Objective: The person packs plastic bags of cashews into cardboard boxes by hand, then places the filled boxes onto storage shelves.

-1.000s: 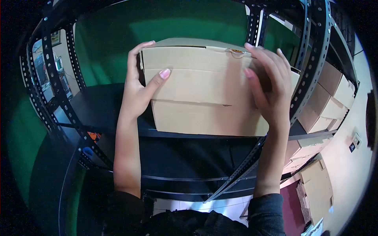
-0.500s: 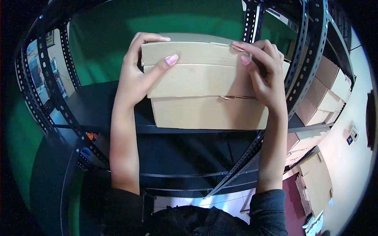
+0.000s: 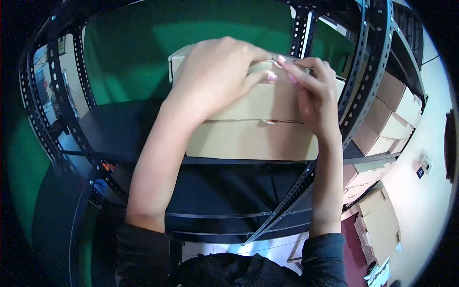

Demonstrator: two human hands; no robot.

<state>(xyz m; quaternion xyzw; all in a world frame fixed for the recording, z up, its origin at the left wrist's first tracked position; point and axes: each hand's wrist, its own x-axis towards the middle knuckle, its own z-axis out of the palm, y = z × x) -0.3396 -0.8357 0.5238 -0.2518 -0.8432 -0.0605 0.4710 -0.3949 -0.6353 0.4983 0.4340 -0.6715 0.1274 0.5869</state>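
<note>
Currently, the upper box (image 3: 239,106) sits on the lower box (image 3: 253,141) on the black shelf (image 3: 122,125). The left hand (image 3: 221,69) lies across its front, near the slot (image 3: 277,63) at the top edge, the right hand (image 3: 315,86) just beside; whether either hand grips the upper box cannot be told
</note>
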